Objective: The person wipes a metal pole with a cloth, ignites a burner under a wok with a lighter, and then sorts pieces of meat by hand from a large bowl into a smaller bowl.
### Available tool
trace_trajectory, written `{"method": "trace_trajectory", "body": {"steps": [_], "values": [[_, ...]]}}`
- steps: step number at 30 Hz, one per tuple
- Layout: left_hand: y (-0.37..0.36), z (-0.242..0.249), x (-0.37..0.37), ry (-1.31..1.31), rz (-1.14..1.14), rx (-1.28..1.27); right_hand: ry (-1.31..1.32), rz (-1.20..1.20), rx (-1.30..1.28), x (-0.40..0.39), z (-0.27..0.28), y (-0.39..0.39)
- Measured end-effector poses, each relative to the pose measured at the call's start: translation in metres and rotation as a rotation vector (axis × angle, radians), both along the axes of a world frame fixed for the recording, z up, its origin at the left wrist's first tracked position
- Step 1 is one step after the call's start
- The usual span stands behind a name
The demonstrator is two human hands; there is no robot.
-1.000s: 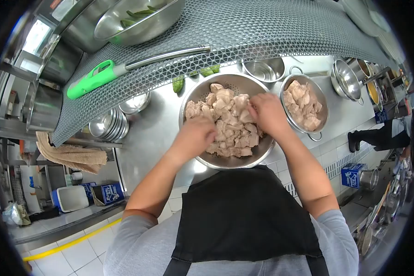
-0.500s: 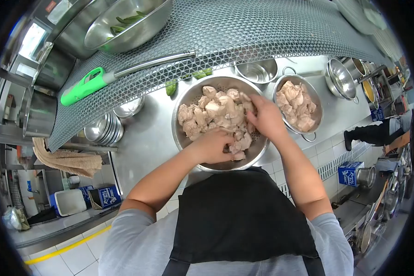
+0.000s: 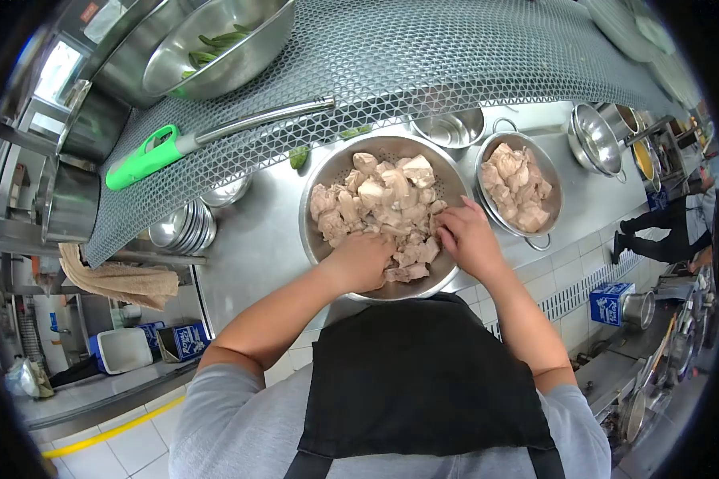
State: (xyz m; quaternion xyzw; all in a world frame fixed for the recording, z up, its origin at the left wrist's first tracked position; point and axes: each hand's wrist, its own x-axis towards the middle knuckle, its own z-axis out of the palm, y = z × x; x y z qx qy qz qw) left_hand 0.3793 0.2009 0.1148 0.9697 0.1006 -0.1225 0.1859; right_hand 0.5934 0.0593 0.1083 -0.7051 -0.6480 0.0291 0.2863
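A large steel colander (image 3: 307, 235) with a perforated wall holds many pale, cooked-looking chicken pieces (image 3: 371, 191). My left hand (image 3: 363, 262) is in the lower left of the heap, its fingers bent around chicken, fingertips hidden among the pieces. At the colander's right side, my right hand (image 3: 469, 239) has its thumb and fingers curled in at the edge of the heap. What lies between those fingers, if anything, is too small to make out. Just right of it stands a smaller two-handled colander (image 3: 558, 209) filled with more chicken pieces (image 3: 519, 184).
A mesh shelf (image 3: 423, 52) hangs over the counter (image 3: 264, 231), carrying a green-handled tool (image 3: 148, 160) and a steel bowl (image 3: 216, 76) with green vegetables. Stacked bowls (image 3: 184, 227) stand at left, steel bowls (image 3: 595, 140) at right. Another person's legs (image 3: 659, 227) show far right.
My right hand has drawn down and back from the upper right of the heap to the colander's right side. Pieces on top have shifted. My left hand has moved slightly left, fingers deeper among the pieces.
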Motion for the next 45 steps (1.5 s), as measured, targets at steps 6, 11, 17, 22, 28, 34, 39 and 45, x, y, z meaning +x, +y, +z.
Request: {"method": "trace_trajectory", "body": {"steps": [6,11,17,22,28,34,39,45], "values": [[0.005,0.009,-0.006,-0.019,-0.004,-0.049,0.063,-0.016,0.008,0.001,-0.008,-0.003],[0.004,0.016,-0.001,0.011,-0.054,-0.117,0.068,-0.030,-0.003,0.001,-0.010,-0.004],[0.018,0.015,0.010,0.129,0.129,-0.161,0.077,-0.018,0.025,-0.001,-0.008,-0.003],[0.017,-0.007,0.032,-0.073,-0.201,0.230,0.052,-0.038,0.053,-0.003,-0.005,-0.003],[0.020,-0.014,0.026,-0.197,-0.256,0.418,0.074,-0.035,0.024,-0.001,-0.010,-0.004],[0.026,0.029,0.014,0.032,-0.138,0.059,0.071,-0.053,0.088,-0.002,-0.012,-0.004],[0.057,0.036,-0.013,-0.325,0.319,-0.290,0.065,-0.058,0.077,-0.003,-0.011,-0.003],[0.065,0.052,-0.021,-0.393,0.606,-0.795,0.077,-0.054,0.068,-0.004,-0.010,-0.003]]}}
